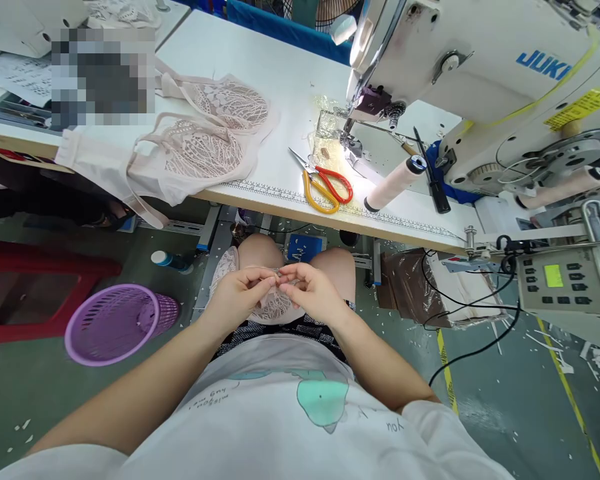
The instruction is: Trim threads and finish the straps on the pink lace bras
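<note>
A pale pink lace bra (pixel 274 309) lies across the lap, partly covered by the hands. My left hand (pixel 239 292) pinches its edge between thumb and index finger. Close beside it, my right hand (pixel 314 291) is closed on the same edge, its fingertips almost meeting the left ones. The exact bit of fabric between the fingertips is too small to make out. On the table ahead, a second lace bra (pixel 205 155) is spread with its straps and band hanging over the front edge.
Red-and-yellow-handled scissors (pixel 325 187) lie on the white table (pixel 285 60) by a JUKI sewing machine (pixel 480 73). A pink thread cone (pixel 396 184) stands near the needle. On the floor at left are a purple basket (pixel 120 327) and a red stool (pixel 40 280).
</note>
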{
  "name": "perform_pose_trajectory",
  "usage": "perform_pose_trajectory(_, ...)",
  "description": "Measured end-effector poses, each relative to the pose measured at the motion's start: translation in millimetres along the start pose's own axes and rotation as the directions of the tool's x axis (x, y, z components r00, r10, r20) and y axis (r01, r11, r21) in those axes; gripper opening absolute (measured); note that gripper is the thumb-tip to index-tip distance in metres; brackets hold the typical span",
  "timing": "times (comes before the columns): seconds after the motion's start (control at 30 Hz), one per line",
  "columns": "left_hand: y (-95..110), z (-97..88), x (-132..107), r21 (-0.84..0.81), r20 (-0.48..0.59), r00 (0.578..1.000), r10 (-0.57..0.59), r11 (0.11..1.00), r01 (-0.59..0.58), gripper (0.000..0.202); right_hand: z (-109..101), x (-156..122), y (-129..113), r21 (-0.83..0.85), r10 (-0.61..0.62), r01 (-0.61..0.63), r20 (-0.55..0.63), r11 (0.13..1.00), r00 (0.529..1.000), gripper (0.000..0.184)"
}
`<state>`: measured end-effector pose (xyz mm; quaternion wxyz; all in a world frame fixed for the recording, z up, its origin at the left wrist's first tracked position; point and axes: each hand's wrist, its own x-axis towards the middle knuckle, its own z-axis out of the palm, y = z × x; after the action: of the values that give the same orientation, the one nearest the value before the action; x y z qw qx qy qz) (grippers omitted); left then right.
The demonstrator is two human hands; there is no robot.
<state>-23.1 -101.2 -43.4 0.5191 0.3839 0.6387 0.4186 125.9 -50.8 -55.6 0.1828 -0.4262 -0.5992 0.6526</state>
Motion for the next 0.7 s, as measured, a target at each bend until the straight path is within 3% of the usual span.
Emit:
perform_pose_trajectory(0.17,2,-2.0,-2,0.129,0.025,0.999,0.035,0.991,-0.038,0.018,-4,-1,-2,-0.096,-0.012,0.018,0.065,0.995,0.998,0.006)
perform_pose_trajectory(0.3,0,-1.7,-2,0.213,0.052,0.996,0.069,0.974,-0.078,0.020,-13,-8,-12,-0.283,-0.047,0.088,0.149,0.955,0.988,0.010)
perform_pose_trajectory(0.53,-1,1.6,-3,0.314,0.116,0.986,0.122,0.937,-0.153,0.022,-14,5,-26,-0.620,-0.282,0.313,0.151,0.719,0.947,0.011)
perform_pose_trajectory(0.7,0,0.9,-3,0.327,0.114,0.984,0.134,0.931,-0.164,0.023,-17,8,-21,-0.649,-0.273,0.339,0.205,0.681,0.940,0.013)
